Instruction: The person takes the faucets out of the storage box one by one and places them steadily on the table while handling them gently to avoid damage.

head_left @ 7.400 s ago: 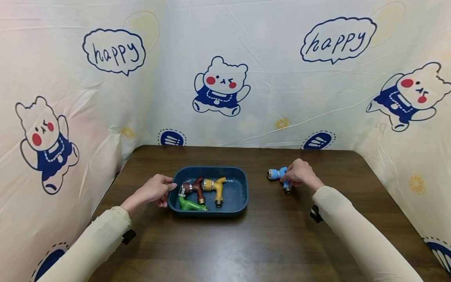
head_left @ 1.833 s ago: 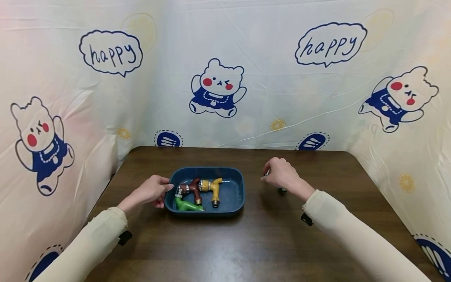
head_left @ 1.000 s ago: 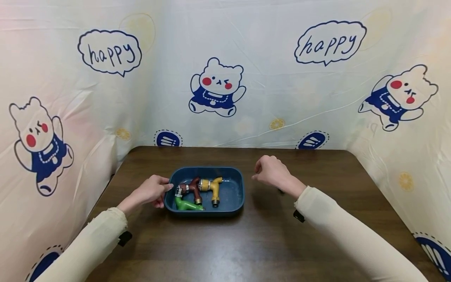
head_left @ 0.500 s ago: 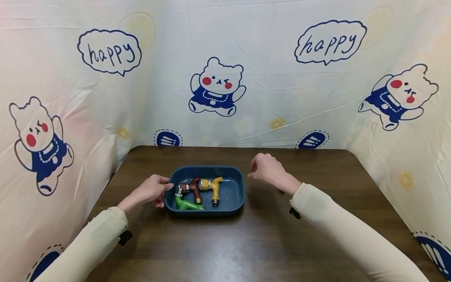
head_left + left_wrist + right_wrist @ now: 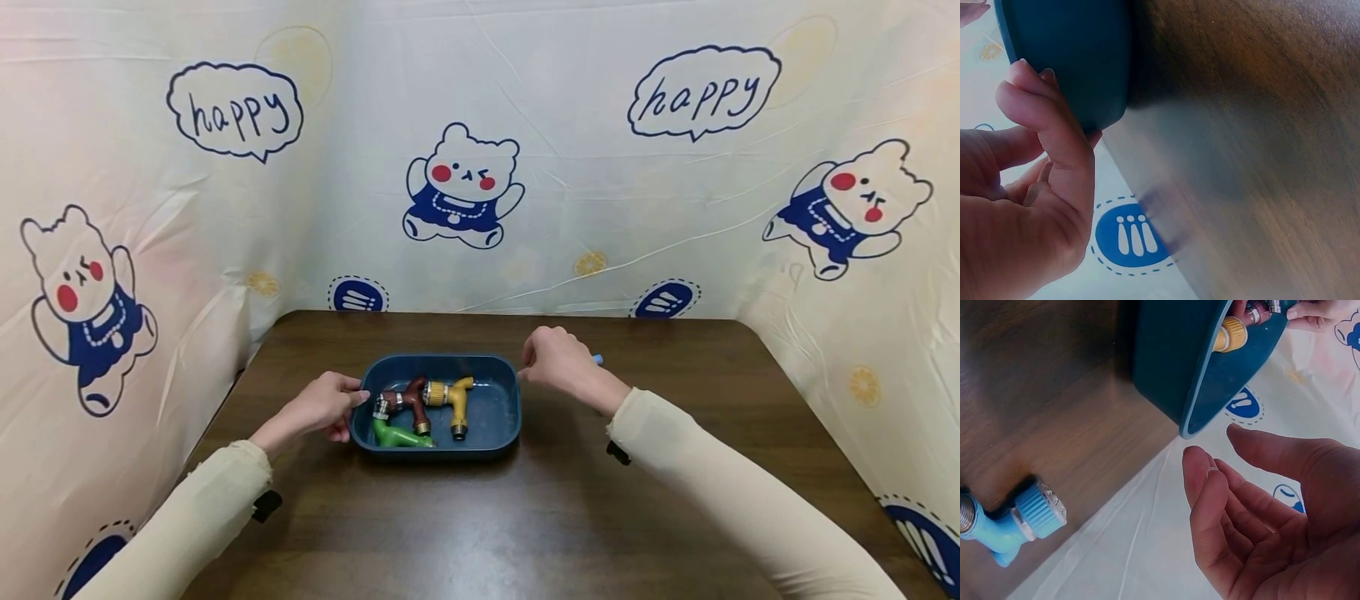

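Left hand (image 5: 327,404) has a grip on the tray's (image 5: 491,410) left rim, toward the bench's (image 5: 420,525) back edge; right hand (image 5: 558,362) is loose and empty, blue tap (image 5: 1002,530) lying right of the tray.

Tray (image 5: 491,408): dark teal-blue, plain
Green tap (image 5: 401,437): bright green, silver at one end
Brown tap (image 5: 415,402): red-brown, silver band, brass-coloured tip
Yellow tap (image 5: 458,404): yellow, ribbed knob, dark tip
Blue tap (image 5: 1007,530): light blue, ribbed knob, silver ring
Bench (image 5: 465,517): dark brown, wood grain
Sleeves (image 5: 720,467): cream, plain
Backdrop (image 5: 420,67): off-white, printed
Bears (image 5: 459,200): blue outlines, red cheeks, navy clothes
Bubbles (image 5: 235,112): blue outline, blue "happy"
Lemon slices (image 5: 590,264): pale yellow
Ovals (image 5: 358,295): blue, white marks, dashed border
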`<control>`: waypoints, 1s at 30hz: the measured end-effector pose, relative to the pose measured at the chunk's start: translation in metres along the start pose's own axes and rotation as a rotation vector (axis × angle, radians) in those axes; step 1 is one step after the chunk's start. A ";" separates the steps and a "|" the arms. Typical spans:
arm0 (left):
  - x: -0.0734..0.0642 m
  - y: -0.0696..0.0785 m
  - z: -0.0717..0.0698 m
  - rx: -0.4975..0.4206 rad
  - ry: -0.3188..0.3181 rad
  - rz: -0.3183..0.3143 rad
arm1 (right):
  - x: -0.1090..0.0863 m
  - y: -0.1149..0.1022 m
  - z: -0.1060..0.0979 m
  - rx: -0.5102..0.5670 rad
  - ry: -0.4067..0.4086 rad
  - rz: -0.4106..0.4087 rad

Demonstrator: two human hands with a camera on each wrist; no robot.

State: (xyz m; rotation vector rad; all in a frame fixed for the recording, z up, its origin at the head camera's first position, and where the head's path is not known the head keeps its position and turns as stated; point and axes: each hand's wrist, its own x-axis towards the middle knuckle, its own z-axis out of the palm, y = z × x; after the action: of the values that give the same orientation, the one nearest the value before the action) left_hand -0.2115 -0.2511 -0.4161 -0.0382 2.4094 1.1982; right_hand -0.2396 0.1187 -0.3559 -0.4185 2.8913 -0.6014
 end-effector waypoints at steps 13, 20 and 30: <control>0.000 0.001 0.001 -0.003 0.005 -0.006 | 0.003 -0.007 0.006 -0.016 -0.003 -0.020; -0.003 0.002 0.003 -0.005 0.008 0.007 | 0.005 -0.010 0.008 -0.016 -0.016 -0.013; -0.005 0.004 0.003 -0.001 0.011 0.012 | 0.009 -0.019 0.011 -0.038 -0.028 -0.022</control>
State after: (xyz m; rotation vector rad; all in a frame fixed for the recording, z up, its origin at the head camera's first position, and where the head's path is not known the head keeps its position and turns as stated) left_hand -0.2065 -0.2472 -0.4130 -0.0303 2.4219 1.2072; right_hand -0.2410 0.0950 -0.3589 -0.4602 2.8790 -0.5405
